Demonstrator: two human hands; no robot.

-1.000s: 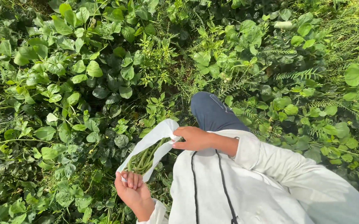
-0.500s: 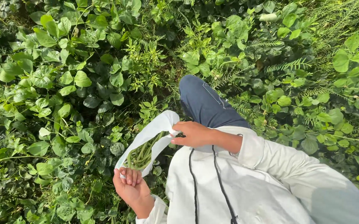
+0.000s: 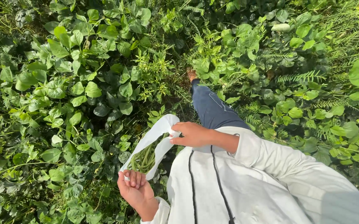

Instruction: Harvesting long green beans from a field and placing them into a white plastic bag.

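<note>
A white plastic bag (image 3: 159,132) hangs open in front of my body, with long green beans (image 3: 144,159) lying inside it. My right hand (image 3: 192,134) grips the bag's upper edge near my waist. My left hand (image 3: 135,191), palm up, pinches the bag's lower edge. I wear a white jacket and dark blue trousers; my leg (image 3: 211,108) stretches forward into the plants.
Dense green bean plants (image 3: 80,91) and ferny weeds (image 3: 299,76) surround me on all sides. A narrow gap of dark ground runs ahead by my foot (image 3: 192,74). A pale pod-like shape (image 3: 281,27) shows at the upper right.
My view has shifted forward over the plants, and my leg now reaches further ahead. Both hands keep their hold on the bag, which has stayed open.
</note>
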